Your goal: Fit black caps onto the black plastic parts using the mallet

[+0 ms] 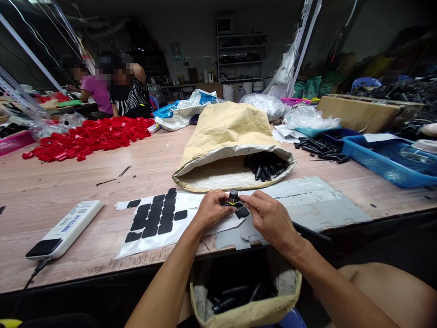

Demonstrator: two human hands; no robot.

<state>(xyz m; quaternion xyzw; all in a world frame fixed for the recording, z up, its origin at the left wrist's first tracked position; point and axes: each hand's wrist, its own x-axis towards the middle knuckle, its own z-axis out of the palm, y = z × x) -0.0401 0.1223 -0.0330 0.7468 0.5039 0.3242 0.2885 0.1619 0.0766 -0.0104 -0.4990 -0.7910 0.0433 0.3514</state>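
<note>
The small part (pixel 233 197) is black with a yellow band. Stickers (pixel 155 213): black. Sheet (pixel 183 230): white. Sack (pixel 225 127): tan outside, whitish inside. Pieces (pixel 92 136): red. Basket (pixel 373 158): blue.

I see my table (pixel 78 182) softly lit, while the wall (pixel 194 50) beyond its far edge sinks into gloom.

a workshop, with heaped red pieces (pixel 95 135), a bulk sack (pixel 232 123) and storage shelves (pixel 241 47)
</note>
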